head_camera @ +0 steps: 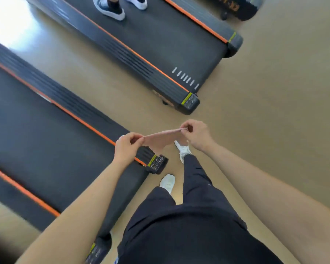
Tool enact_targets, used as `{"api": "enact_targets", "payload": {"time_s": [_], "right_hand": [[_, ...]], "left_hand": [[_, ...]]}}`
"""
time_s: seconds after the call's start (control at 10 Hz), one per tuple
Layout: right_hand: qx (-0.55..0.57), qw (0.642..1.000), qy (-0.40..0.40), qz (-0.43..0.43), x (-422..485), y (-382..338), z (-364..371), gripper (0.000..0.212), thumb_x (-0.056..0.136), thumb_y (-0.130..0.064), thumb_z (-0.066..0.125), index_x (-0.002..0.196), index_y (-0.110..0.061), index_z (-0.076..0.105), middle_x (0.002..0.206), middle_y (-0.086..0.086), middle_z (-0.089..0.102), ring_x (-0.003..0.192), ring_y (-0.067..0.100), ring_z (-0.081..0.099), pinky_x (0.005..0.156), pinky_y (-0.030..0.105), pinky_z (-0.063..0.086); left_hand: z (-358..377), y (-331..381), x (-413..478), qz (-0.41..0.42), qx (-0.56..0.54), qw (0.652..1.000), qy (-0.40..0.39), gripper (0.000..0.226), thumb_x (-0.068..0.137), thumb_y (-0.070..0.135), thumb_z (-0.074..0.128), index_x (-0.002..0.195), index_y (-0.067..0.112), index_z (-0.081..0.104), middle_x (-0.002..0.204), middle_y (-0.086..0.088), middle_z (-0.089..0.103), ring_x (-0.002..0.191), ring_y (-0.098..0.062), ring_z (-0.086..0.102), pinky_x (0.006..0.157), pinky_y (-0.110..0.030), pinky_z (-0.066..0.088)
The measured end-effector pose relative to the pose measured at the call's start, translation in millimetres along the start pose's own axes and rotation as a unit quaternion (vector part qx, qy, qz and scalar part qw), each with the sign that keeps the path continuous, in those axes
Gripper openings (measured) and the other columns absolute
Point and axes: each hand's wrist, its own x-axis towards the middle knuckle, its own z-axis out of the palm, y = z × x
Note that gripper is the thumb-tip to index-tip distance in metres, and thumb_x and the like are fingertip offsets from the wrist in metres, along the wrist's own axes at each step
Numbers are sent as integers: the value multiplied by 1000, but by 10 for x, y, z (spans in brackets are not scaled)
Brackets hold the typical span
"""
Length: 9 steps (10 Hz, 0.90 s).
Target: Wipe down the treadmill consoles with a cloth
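the pink cloth is in the middle of the frame, stretched between the left hand and right hand — fingers pinch its corners. no console shows — best to fold it flat and tight before wiping.

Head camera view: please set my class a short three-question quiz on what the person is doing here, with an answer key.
1. True or false: the cloth is resting on a treadmill console.
2. Which hands grip the cloth? A) left only B) right only C) both
3. Fill in: another person's shoes stand on the belt of the far ______.

Key
1. False. The cloth is held in the air, stretched between the left hand and the right hand; no console is in view.
2. C. The fingers of each hand pinch one end.
3. Treadmill.
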Motion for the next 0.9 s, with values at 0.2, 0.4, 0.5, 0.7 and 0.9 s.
{"api": "enact_targets", "payload": {"time_s": [0.2,0.4,0.5,0.7,0.9], "right_hand": [[-67,985,-103,-123,1044,-846,639,10,88,-13,64,93,-15,74,91,0,73,84,16,61,80,32,51],[-91,952,-218,-194,1593,-1319,1253,11,88,-10,64,93,-15,72,90,0,72,81,17,63,78,32,52],[-119,928,-284,-211,1763,-1361,1581,17,87,-4,57,95,-12,70,96,3,72,86,21,64,75,30,48],[-258,860,-357,-259,1889,-873,2100,22,90,-1,50,101,-10,67,106,7,68,95,27,62,76,31,46],[-478,680,-512,-216,1890,-239,2073,50,90,-27,68,138,-17,56,126,5,65,113,28,63,84,30,50]], "left_hand": [[-630,-332,389,-123,-40,979,159,13,90,23,67,95,24,78,90,6,77,88,-14,71,88,-35,57],[-826,-716,497,-218,-62,929,293,7,94,31,67,94,30,74,94,9,72,86,-14,66,85,-35,55],[-683,-984,485,-257,-45,904,338,12,97,29,64,102,23,74,105,7,66,89,-13,63,86,-36,54],[135,-1451,389,-374,-48,876,300,17,98,33,61,109,28,73,119,7,65,109,-20,63,86,-41,55],[917,-1463,175,-451,-177,868,105,42,96,35,64,135,22,65,140,0,65,131,-22,58,110,-41,47]]}}
